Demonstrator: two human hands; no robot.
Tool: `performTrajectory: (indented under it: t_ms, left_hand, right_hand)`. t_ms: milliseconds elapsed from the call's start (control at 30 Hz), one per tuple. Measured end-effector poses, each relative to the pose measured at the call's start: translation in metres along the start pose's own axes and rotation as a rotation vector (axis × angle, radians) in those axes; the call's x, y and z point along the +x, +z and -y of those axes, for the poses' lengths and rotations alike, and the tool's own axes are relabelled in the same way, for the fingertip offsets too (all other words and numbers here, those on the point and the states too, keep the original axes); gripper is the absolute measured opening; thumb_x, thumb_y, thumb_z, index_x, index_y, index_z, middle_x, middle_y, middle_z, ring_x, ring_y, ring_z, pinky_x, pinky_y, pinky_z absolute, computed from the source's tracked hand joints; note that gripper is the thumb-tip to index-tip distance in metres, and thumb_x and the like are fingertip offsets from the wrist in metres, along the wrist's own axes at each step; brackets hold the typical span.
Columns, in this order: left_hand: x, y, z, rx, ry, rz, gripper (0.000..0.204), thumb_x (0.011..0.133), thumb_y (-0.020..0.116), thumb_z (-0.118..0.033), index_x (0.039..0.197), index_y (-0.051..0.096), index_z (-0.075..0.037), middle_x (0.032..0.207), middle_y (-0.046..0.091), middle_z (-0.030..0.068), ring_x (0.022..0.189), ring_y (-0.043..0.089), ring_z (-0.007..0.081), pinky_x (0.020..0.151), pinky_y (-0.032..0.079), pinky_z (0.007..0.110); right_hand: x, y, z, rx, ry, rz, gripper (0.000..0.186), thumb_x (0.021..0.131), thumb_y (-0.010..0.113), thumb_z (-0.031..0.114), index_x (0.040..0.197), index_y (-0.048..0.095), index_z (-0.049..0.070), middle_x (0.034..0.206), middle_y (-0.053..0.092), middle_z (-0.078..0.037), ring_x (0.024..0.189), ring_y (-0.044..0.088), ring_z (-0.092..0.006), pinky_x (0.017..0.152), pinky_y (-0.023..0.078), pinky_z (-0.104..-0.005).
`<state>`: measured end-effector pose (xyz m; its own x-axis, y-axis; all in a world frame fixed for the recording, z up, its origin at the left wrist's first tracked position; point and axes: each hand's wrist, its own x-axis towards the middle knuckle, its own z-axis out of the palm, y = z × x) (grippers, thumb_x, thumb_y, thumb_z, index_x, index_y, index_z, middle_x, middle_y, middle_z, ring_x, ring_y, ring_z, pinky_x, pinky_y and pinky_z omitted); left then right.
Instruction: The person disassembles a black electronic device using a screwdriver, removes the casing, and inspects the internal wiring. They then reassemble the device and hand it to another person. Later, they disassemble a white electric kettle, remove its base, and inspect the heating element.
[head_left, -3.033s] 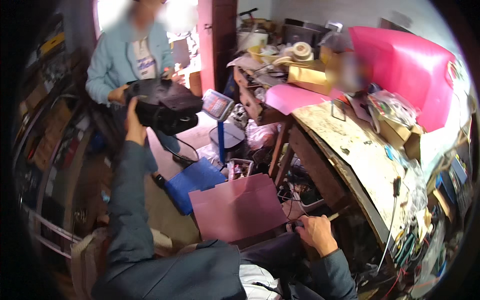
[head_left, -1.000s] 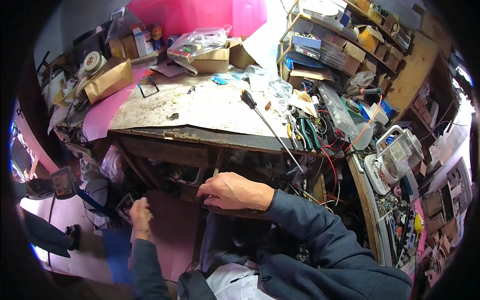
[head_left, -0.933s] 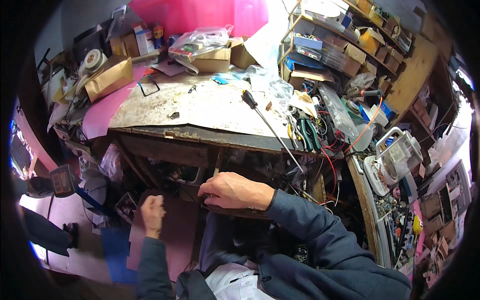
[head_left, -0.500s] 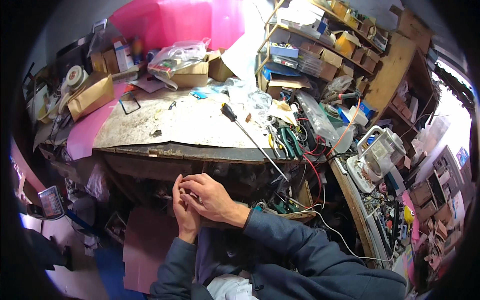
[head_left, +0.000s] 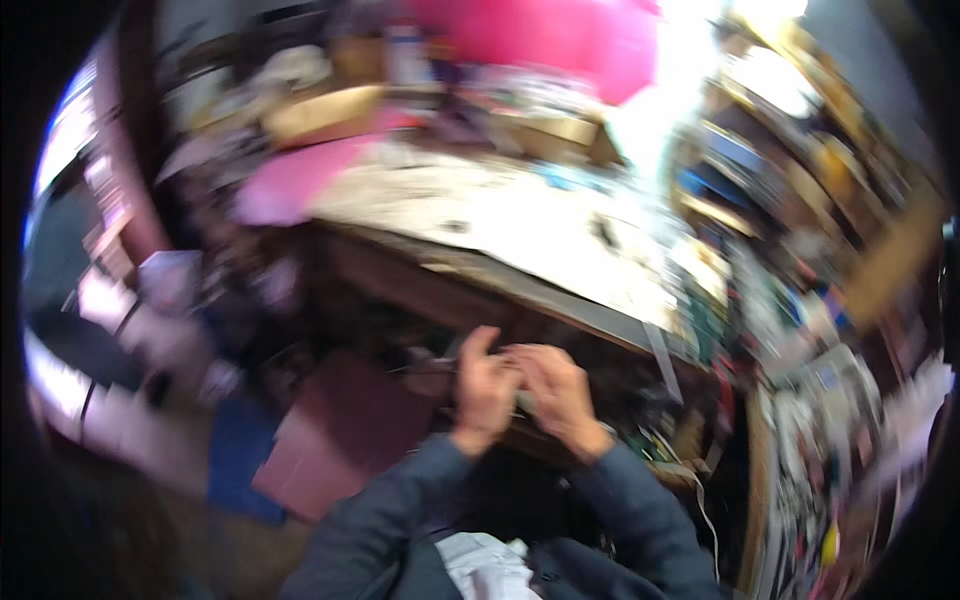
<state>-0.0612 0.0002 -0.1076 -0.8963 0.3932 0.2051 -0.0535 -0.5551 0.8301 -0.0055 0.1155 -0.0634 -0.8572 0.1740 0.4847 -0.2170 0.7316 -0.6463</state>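
You have just one view, from the camera on your head. It looks down and forward, over your left hand (head_left: pixel 482 388) and right hand (head_left: pixel 556 392), close below, to the messy workbench (head_left: pixel 520 225) beyond. Everything is blurry, and straight edges bend near the rim.

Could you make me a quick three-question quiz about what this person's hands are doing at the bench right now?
1. True or false: the left hand and right hand are far apart.
2. Where are the hands? A) on top of the workbench B) below its front edge C) on the floor
3. What colour is the flat sheet lying lower left of the hands?

Key: 1 false, they meet, fingers together. 2 B. 3 dull pink; the picture is blurred, so anything pinched between the fingers cannot be told.
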Motion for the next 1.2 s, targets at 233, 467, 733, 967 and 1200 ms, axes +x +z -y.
performTrajectory:
  t_ms: [233, 467, 733, 967, 1200]
  left_hand:
    - [0.003, -0.005, 0.037, -0.174, 0.033, -0.294, 0.067, 0.102, 0.059, -0.016, 0.157, 0.022, -0.002, 0.145, 0.045, 0.0154, 0.135, 0.045, 0.022, 0.114, 0.037, 0.036]
    - [0.006, -0.005, 0.016, -0.143, -0.004, -0.333, 0.074, 0.103, 0.06, -0.032, 0.158, 0.023, 0.0, 0.152, 0.04, 0.0155, 0.141, 0.039, 0.0236, 0.118, 0.031, 0.037]
    - [0.009, -0.007, 0.049, 0.099, 0.169, -0.257, 0.075, 0.102, 0.061, -0.041, 0.156, 0.029, 0.0, 0.155, 0.04, 0.0167, 0.145, 0.038, 0.0262, 0.119, 0.031, 0.038]
    - [0.011, -0.025, 0.018, 0.045, -0.086, -0.229, 0.065, 0.102, 0.058, -0.038, 0.152, 0.037, -0.002, 0.154, 0.044, 0.0168, 0.144, 0.041, 0.0272, 0.12, 0.031, 0.041]
    - [0.093, -0.113, -0.085, 0.556, 0.382, -0.338, 0.064, 0.097, 0.06, -0.016, 0.151, 0.03, -0.001, 0.101, 0.066, 0.012, 0.086, 0.067, 0.021, 0.083, 0.056, 0.039]
  right_hand:
    - [0.041, 0.016, 0.022, 0.033, 0.008, 0.112, 0.022, 0.093, 0.066, 0.006, 0.113, 0.07, 0.0, 0.094, 0.074, -0.018, 0.084, 0.074, -0.029, 0.073, 0.057, -0.036]
    - [0.075, 0.038, -0.017, -0.231, -0.124, 0.481, 0.022, 0.082, 0.069, 0.007, 0.102, 0.069, 0.001, 0.091, 0.075, -0.02, 0.087, 0.075, -0.0335, 0.074, 0.058, -0.0382]
    - [0.069, 0.067, -0.064, -0.368, -0.04, 0.446, 0.023, 0.081, 0.069, 0.023, 0.089, 0.067, 0.002, 0.088, 0.07, -0.025, 0.081, 0.069, -0.0446, 0.065, 0.053, -0.0496]
    - [0.063, 0.072, -0.06, -0.452, -0.143, 0.394, 0.024, 0.079, 0.073, 0.026, 0.09, 0.074, 0.005, 0.086, 0.073, -0.023, 0.085, 0.071, -0.0429, 0.073, 0.058, -0.0502]
    - [0.062, 0.069, -0.052, -0.547, -0.186, 0.375, 0.015, 0.084, 0.072, 0.019, 0.083, 0.07, 0.004, 0.078, 0.07, -0.022, 0.076, 0.069, -0.0419, 0.068, 0.055, -0.0519]
